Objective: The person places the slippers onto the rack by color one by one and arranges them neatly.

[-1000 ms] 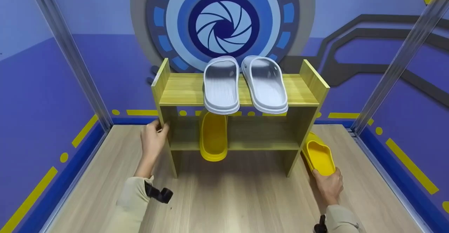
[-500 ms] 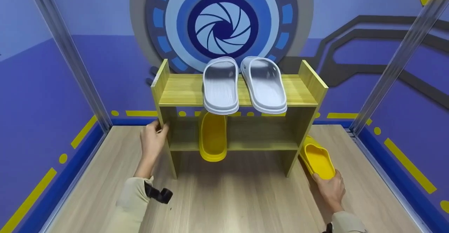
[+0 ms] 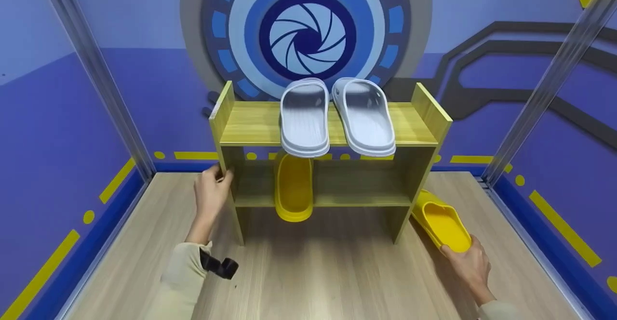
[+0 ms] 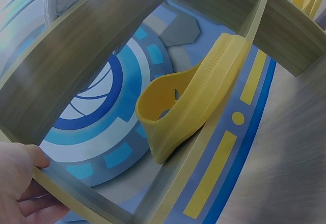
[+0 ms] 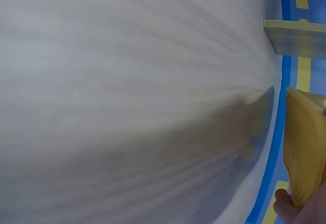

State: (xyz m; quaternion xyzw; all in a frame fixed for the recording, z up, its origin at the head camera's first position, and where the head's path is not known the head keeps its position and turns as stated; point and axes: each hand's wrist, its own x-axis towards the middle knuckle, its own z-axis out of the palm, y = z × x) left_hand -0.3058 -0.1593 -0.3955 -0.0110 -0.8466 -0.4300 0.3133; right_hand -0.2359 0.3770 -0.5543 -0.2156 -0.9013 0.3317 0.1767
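My left hand (image 3: 212, 192) grips the left side panel of a wooden shoe rack (image 3: 270, 137), its thumb on the front edge. To the right of the rack, my right hand (image 3: 470, 262) holds a yellow clog (image 3: 448, 226) by its heel end, toe pointing toward the rack's right panel. In the right wrist view that clog (image 5: 303, 147) is raised above the table, fingers at its near end. Another yellow clog (image 3: 294, 190) sits on the rack's middle shelf, left of centre, its heel over the front edge. In the left wrist view this clog (image 4: 193, 91) shows from the side.
Two light grey clogs (image 3: 304, 117) stand side by side on the top shelf, heels past its front edge. The wood-grain table (image 3: 318, 281) lies beneath, with printed blue walls (image 3: 144, 93) at the back and sides and metal posts (image 3: 540, 79) at the corners.
My right hand has drawn the yellow clog a little toward me and to the right, and the clog has turned slightly. The left hand stays on the rack's panel.
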